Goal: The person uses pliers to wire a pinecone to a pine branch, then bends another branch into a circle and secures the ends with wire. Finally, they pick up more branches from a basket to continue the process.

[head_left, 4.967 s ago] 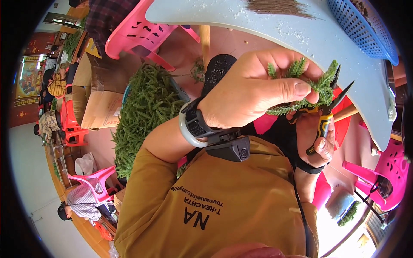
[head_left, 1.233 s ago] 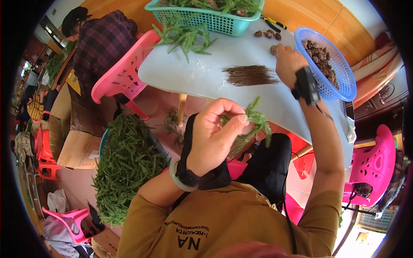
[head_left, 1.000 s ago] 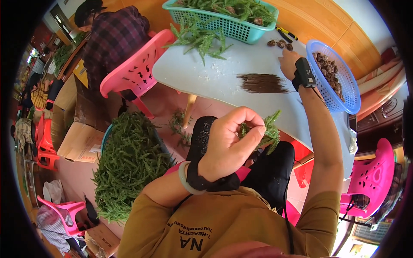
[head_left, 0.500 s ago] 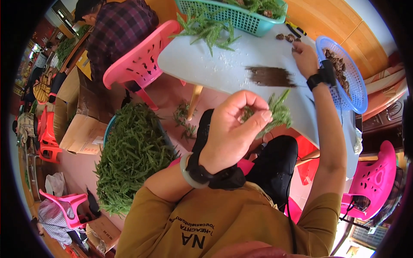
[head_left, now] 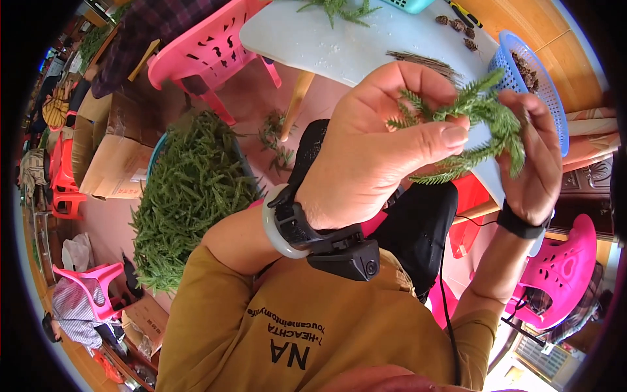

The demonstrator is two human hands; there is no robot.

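Note:
In front of me, a small ring of green artificial pine sprigs [head_left: 506, 127] is held up between my two hands. My left hand [head_left: 385, 134] is closed on its left side, thumb and fingers pinching the greenery. At the right side of the ring, my right hand [head_left: 537, 157] has its fingers bent against the sprigs. Whether anything else is inside that hand is hidden. Beyond the hands, on the pale table [head_left: 313, 42], lie a bundle of thin brown wires [head_left: 424, 63] and several small pine cones [head_left: 457, 25].
A blue basket [head_left: 556, 98] of pine cones stands at the right, with yellow-black pliers [head_left: 467, 14] beyond the cones. A teal basket [head_left: 411, 5] is at the far edge. On the floor, a tub heaped with sprigs [head_left: 192, 202] stands left, near a cardboard box [head_left: 117, 163] and pink chair [head_left: 196, 55].
My right hand has come back from the pine cones on the table to the pine sprigs. Both hands now meet at the greenery, held closer to me. The view has tilted downward.

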